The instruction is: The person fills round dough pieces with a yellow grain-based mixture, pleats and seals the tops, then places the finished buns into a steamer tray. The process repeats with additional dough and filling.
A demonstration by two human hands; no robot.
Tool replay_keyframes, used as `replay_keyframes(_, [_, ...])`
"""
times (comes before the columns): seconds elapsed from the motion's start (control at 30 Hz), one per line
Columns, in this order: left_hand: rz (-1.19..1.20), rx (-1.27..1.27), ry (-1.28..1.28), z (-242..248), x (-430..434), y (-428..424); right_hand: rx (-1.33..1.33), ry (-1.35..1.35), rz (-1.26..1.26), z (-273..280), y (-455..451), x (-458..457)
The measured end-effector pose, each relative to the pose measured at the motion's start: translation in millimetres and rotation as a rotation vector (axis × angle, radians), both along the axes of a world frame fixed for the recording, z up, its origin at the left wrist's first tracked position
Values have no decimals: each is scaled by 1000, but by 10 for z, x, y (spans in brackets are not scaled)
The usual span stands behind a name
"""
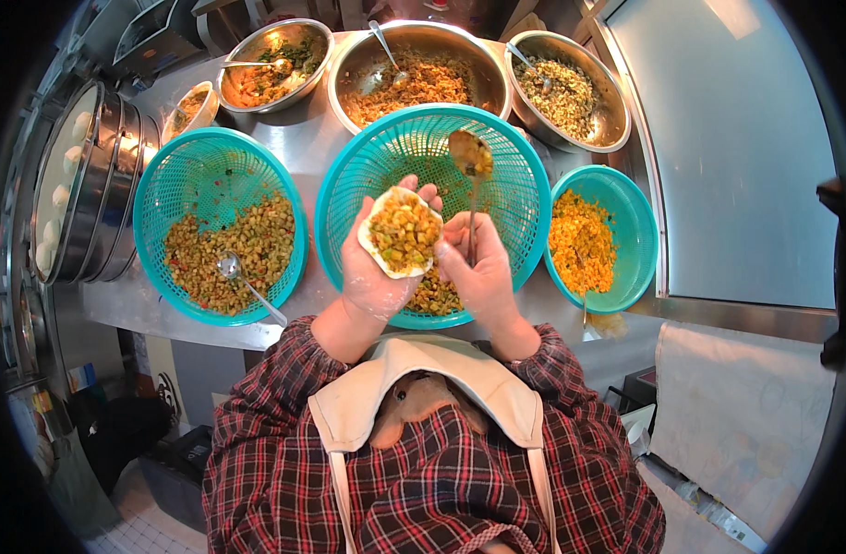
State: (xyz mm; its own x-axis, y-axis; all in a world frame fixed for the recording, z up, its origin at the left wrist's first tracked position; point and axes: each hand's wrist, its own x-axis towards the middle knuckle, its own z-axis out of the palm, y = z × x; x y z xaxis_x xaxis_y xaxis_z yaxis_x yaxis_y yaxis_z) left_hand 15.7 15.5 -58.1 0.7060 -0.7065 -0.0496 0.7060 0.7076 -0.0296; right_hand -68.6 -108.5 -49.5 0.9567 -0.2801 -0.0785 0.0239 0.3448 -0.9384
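On the palm of my left hand [376,289] lies a round white dough wrapper [376,255]. Diced yellow-green filling [403,232] is heaped over it and leaves only a pale rim bare. My right hand [482,260] grips the handle of a metal spoon [473,208], bowl upward, with some filling stuck in the bowl. The right fingertips touch or nearly touch the wrapper's right edge. Both hands are above a large teal plastic basket [329,180], and more of the diced filling [433,294] shows inside it below them.
Left stands a teal basket [146,208] of diced filling with a spoon [246,280]; right, a smaller teal basket [645,235] of orange filling. Behind are steel bowls [312,83] [492,83] [606,128] with fillings and spoons. Stacked steamer trays [108,201] holding white buns stand far left.
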Motion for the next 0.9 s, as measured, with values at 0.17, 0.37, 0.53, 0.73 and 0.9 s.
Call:
replay_keyframes(0.17, [55,-18,-42,305,-29,-14,-42,-111,-8,385,-105,122])
replay_keyframes(0.37, [-52,-68,16,-34,-30,93,-143,12,10,97,-132,43])
replay_keyframes(0.53, [34,-24,-22,340,-40,33,-23,-102,9,292,-116,129])
replay_keyframes(0.73, [-125,-13,99,226,61,121,-91,-76,71,420,-308,331])
replay_keyframes(0.9, [-60,83,33,133,103,179,-445,28,-96,333,-607,0])
